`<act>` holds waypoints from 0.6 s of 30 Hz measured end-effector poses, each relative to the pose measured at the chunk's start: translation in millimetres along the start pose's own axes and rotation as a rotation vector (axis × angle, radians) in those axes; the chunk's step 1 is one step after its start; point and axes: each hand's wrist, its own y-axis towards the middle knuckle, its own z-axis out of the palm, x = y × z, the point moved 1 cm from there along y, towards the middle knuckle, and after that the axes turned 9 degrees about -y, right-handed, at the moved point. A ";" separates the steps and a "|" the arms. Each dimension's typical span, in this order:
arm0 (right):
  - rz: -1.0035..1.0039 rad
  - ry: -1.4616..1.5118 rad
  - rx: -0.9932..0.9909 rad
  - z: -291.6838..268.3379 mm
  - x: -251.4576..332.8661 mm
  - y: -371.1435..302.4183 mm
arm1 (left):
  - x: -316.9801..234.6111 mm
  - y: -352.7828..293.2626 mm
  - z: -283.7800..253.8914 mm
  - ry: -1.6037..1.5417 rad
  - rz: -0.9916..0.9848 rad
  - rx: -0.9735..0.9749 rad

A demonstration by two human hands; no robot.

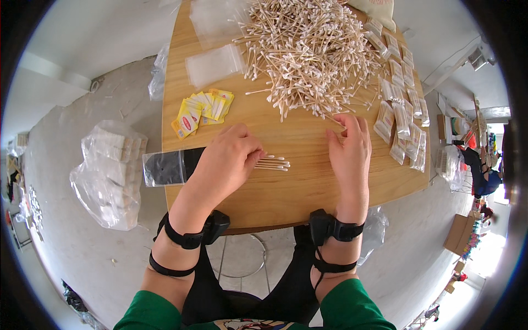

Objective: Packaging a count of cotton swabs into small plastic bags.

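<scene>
My left hand (230,157) is closed around a few cotton swabs (278,163), whose white tips point right over the table. Under that forearm lies a black card or sheet with a clear plastic bag (165,168) at its left end. At the near edge of a big heap of cotton swabs (313,55), my right hand (351,140) has thumb and forefinger apart. A single swab stick lies by its fingertips; whether they touch it is unclear. Small yellow-and-white cards (203,110) are fanned out beyond my left hand.
Packed bags of swabs (404,118) line the right side of the wooden table (308,192). Clear zip bags (214,65) lie at the far left, and a cloth sack (377,10) at the far right. A large plastic bag of white packs (113,173) stands left of the table.
</scene>
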 end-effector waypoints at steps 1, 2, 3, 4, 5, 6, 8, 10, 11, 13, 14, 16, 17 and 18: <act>-0.021 -0.110 -0.051 3.3 -9.0 0.4 | -0.9 0.8 0.7 0.004 0.010 -0.011; -0.020 -0.116 -0.053 3.0 -13.5 1.2 | -1.6 1.6 1.2 -0.001 0.014 -0.011; -0.023 -0.114 -0.053 4.2 -14.8 2.2 | -0.9 1.7 0.5 -0.004 0.017 -0.003; -0.026 -0.113 -0.053 4.7 -15.2 2.6 | -0.5 1.8 -0.1 -0.008 0.021 0.004; -0.025 -0.113 -0.052 3.6 -13.9 2.8 | -0.5 1.8 -0.7 -0.009 0.021 0.005; 0.012 -0.027 0.062 3.4 -11.4 3.2 | -0.2 1.9 -0.7 0.001 0.033 0.026; 0.049 0.058 0.177 2.9 -5.5 2.2 | 0.0 2.8 -0.9 0.010 0.046 0.048; -0.099 0.112 0.211 3.8 4.6 -2.0 | 0.8 3.6 -3.1 -0.132 -0.091 0.028; -0.147 0.131 0.235 8.1 7.2 -4.2 | 0.4 3.9 -2.9 -0.130 -0.092 0.028; -0.208 0.142 0.227 12.7 20.4 -10.0 | -0.6 5.7 -2.9 -0.168 -0.022 -0.141; -0.272 0.155 0.220 14.8 27.6 -13.0 | 0.2 6.6 -1.9 -0.169 -0.021 -0.140; -0.339 0.166 0.258 16.5 42.8 -18.1 | 3.0 7.1 0.4 -0.174 0.016 -0.124; -0.406 0.176 0.297 16.9 46.8 -19.4 | 4.2 6.8 0.8 -0.173 0.015 -0.124; -0.407 0.176 0.297 17.2 46.8 -19.2 | 4.7 6.4 1.2 -0.118 0.047 -0.097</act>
